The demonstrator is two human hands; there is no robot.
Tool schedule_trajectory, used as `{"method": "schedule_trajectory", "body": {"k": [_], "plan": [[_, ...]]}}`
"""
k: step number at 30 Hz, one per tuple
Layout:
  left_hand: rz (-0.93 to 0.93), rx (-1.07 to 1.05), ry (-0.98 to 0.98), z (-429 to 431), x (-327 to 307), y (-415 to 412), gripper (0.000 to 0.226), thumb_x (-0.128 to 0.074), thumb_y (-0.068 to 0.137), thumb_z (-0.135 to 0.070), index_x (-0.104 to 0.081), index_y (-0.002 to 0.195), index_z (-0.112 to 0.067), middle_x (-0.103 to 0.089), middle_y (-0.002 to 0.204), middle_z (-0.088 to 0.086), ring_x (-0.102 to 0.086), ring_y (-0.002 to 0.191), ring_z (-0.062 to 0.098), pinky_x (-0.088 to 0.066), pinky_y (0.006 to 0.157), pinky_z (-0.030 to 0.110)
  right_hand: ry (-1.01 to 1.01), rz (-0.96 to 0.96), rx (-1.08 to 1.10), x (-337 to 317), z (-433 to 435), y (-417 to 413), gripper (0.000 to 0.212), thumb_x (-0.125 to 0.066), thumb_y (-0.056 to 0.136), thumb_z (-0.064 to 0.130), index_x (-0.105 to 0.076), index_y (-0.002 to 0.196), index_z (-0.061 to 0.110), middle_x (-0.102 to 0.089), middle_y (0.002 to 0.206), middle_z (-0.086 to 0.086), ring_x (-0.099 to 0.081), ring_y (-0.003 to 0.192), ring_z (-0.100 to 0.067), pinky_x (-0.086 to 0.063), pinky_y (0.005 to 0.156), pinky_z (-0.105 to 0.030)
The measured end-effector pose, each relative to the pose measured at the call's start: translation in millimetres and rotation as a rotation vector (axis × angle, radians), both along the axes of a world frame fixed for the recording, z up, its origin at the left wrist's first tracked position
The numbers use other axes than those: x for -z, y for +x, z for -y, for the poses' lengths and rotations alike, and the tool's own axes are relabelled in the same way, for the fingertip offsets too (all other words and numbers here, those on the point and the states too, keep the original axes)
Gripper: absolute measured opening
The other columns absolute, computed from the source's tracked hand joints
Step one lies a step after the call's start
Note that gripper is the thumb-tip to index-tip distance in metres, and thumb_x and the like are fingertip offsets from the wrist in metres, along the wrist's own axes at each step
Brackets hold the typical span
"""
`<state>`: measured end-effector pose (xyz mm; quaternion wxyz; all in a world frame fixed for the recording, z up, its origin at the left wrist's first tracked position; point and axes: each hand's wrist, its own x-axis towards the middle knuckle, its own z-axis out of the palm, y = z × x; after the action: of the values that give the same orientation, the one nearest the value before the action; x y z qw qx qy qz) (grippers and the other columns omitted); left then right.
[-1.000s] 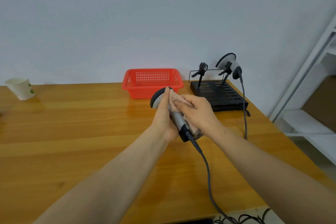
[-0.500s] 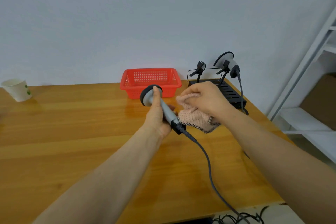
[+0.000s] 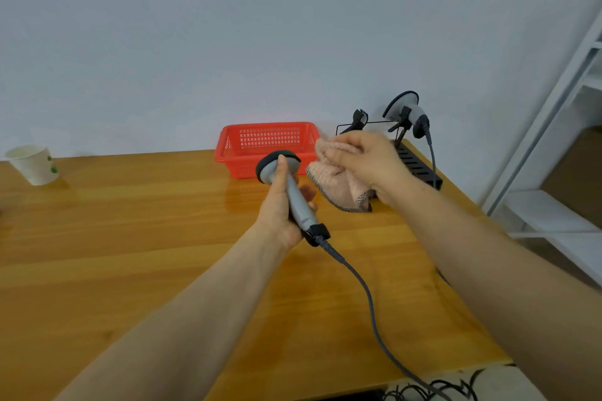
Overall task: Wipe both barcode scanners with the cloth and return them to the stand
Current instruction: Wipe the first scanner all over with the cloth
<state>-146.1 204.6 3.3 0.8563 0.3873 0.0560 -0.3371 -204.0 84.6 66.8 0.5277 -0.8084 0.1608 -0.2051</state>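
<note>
Lifting cloth point(image 3: 338, 185) away from scanner point(image 3: 299, 203)

Left forearm point(image 3: 195, 309) and right forearm point(image 3: 488, 270) reach forward, left hand point(image 3: 277, 215) grips the scanner point(image 3: 294, 195) handle, thumb lying along it, right hand point(image 3: 368, 159) just beside, slightly higher, pinching the cloth point(image 3: 335, 185)

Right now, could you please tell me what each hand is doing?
Left hand: grips the grey scanner by its handle.
Right hand: grips the pink cloth.
</note>
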Motion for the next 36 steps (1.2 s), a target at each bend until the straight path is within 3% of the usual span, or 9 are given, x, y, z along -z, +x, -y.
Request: {"method": "schedule_trajectory", "body": {"k": [2, 6, 9, 12, 15, 18, 20, 25, 36], "plan": [[0.033, 0.081, -0.081, 2, -6, -5, 0.068, -0.056, 0.08, -0.063, -0.059, 0.123, -0.01, -0.07, 0.094, 0.01, -0.069, 0.071, 0.022, -0.054, 0.051, 0.03, -0.02, -0.034, -0.063, 10, -12, 2, 0.025, -0.069, 0.082, 0.017, -0.066, 0.106, 0.018, -0.066, 0.099, 0.003, -0.063, 0.092, -0.011, -0.054, 0.075, -0.024], [0.01, 0.142, -0.114, 6, -8, -8, 0.074, -0.052, 0.079, -0.068, -0.06, 0.122, -0.007, -0.067, 0.115, 0.02, -0.065, 0.104, 0.035, -0.05, 0.09, 0.055, -0.112, -0.106, -0.191, 20, -27, 5, 0.023, -0.064, 0.086, 0.012, -0.066, 0.109, 0.017, -0.066, 0.107, 0.001, -0.061, 0.095, -0.01, -0.053, 0.079, -0.022], [0.036, 0.134, -0.043, 3, -4, -4, 0.082, -0.049, 0.077, -0.071, -0.056, 0.126, -0.006, -0.068, 0.108, 0.016, -0.068, 0.09, 0.028, -0.058, 0.069, 0.038, -0.07, -0.137, -0.199, 11, -23, 2, 0.017, -0.062, 0.08, -0.001, -0.071, 0.079, 0.014, -0.067, 0.085, 0.0, -0.06, 0.074, -0.009, -0.052, 0.064, -0.019], [0.021, -0.016, 0.073, 0, 0, 6, 0.069, -0.055, 0.077, -0.067, -0.053, 0.12, -0.013, -0.065, 0.104, 0.006, -0.064, 0.084, 0.017, -0.049, 0.055, 0.027, -0.23, -0.154, -0.037, 7, -4, -2, 0.022, -0.06, 0.076, 0.0, -0.069, 0.064, 0.016, -0.066, 0.068, 0.005, -0.06, 0.068, -0.015, -0.049, 0.067, -0.03], [-0.009, -0.071, 0.045, -1, -1, 11, 0.049, -0.059, 0.08, -0.059, -0.054, 0.103, -0.016, -0.067, 0.089, 0.001, -0.064, 0.075, 0.013, -0.047, 0.06, 0.026, -0.389, -0.31, -0.117, 7, 6, -15, 0.016, -0.061, 0.082, 0.027, -0.07, 0.083, 0.014, -0.066, 0.081, 0.007, -0.063, 0.08, -0.013, -0.054, 0.077, -0.034], [-0.059, -0.089, -0.001, 0, -2, 12, 0.043, -0.065, 0.08, -0.052, -0.056, 0.1, -0.016, -0.066, 0.079, -0.002, -0.057, 0.065, 0.008, -0.045, 0.06, 0.025, -0.533, -0.54, -0.269, 16, -5, -30, 0.072, -0.064, 0.061, 0.072, -0.061, 0.112, 0.022, -0.065, 0.09, 0.012, -0.062, 0.078, -0.006, -0.053, 0.066, -0.024], [-0.084, -0.099, -0.011, 4, -1, 11, 0.036, -0.071, 0.079, -0.044, -0.058, 0.096, -0.015, -0.065, 0.077, -0.003, -0.054, 0.062, 0.007, -0.045, 0.058, 0.025, -0.709, -0.653, -0.295, 23, -12, -33, 0.084, -0.064, 0.054, 0.077, -0.057, 0.118, 0.023, -0.07, 0.083, 0.01, -0.064, 0.067, -0.006, -0.053, 0.063, -0.025], [-0.105, -0.147, -0.001, 8, 2, 8, 0.022, -0.073, 0.081, -0.022, -0.058, 0.093, -0.013, -0.065, 0.074, -0.001, -0.052, 0.058, 0.008, -0.046, 0.053, 0.024, -0.824, -0.638, -0.252, 41, -18, -27, 0.053, -0.058, 0.072, 0.069, -0.065, 0.077, 0.017, -0.066, 0.058, 0.004, -0.063, 0.051, -0.011, -0.048, 0.052, -0.023], [0.083, -0.211, 0.193, 10, -1, 2, 0.014, -0.063, 0.08, -0.004, -0.05, 0.077, -0.008, -0.053, 0.061, 0.004, -0.048, 0.052, 0.012, -0.043, 0.049, 0.022, -0.872, -0.469, -0.215, 61, -24, -21, 0.042, -0.039, 0.089, 0.06, -0.049, 0.074, 0.021, -0.052, 0.06, 0.006, -0.053, 0.058, -0.014, -0.034, 0.046, -0.026]]}}
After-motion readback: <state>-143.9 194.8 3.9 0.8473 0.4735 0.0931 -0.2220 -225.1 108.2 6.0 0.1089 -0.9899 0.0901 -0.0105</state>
